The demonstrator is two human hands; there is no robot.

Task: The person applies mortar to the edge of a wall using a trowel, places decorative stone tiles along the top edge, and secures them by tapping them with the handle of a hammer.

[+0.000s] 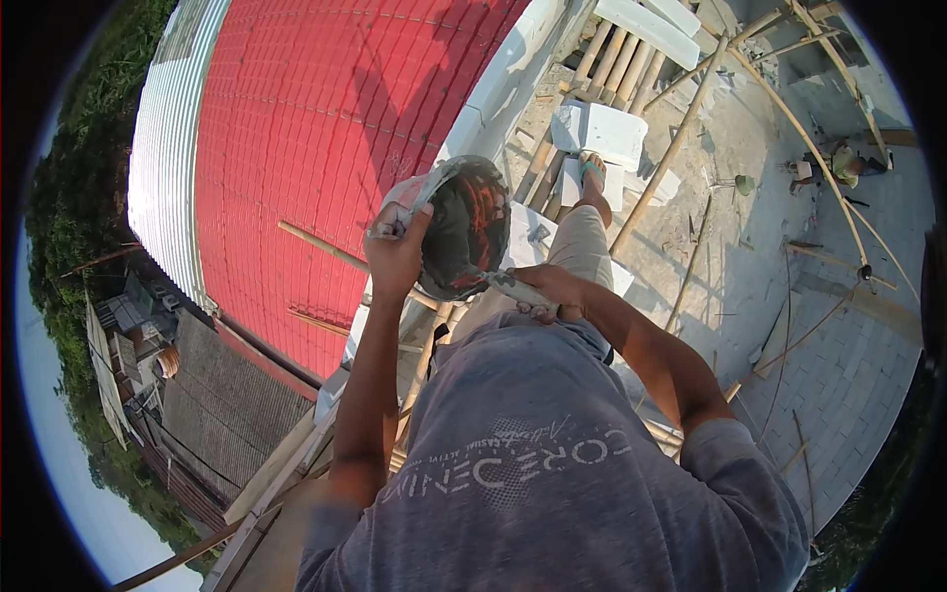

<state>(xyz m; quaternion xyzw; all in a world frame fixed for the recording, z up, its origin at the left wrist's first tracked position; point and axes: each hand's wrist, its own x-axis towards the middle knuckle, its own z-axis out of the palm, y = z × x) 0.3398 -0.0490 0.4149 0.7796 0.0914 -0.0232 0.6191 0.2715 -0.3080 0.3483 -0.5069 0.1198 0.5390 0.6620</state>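
Observation:
My left hand [400, 252] grips the near left rim of a mortar-caked bucket [454, 222], tilted so that grey mortar and orange-red streaks show inside. My right hand [543, 296] is closed on the grey-crusted handle of a tool [508, 281], apparently a trowel, whose end reaches the bucket's lower rim. Below, my foot in a flip-flop [592, 173] rests on white blocks [607, 128] laid over bamboo poles [612, 59].
Left lie a red roof [296, 148] and corrugated sheeting [163, 178], a drop beside a block wall edge [488, 69]. Bamboo poles [671, 158] cross the scaffold on the right, above a lower concrete level [720, 247], where another person [843, 168] is by a block wall [838, 365].

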